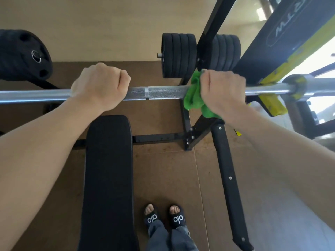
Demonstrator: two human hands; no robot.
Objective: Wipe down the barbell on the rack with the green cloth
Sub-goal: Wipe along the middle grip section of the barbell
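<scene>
A silver barbell (163, 92) runs across the view from left to right, with a knurled middle section. My left hand (100, 86) grips the bar left of centre, fingers curled over it. My right hand (222, 89) grips the green cloth (194, 95), which is wrapped around the bar right of centre. Cloth bunches out to the left of the hand and hangs below the bar. The bar's right end rests on a yellow rack hook (272, 104) near its collar (297, 86).
A black bench pad (108, 178) lies below the bar. Black weight plates (178, 55) are stored on a peg behind the rack upright (213, 31); another plate (23, 55) sits at far left. Black rack legs (229, 178) cross the brown floor. My sandalled feet (164, 216) stand beside the bench.
</scene>
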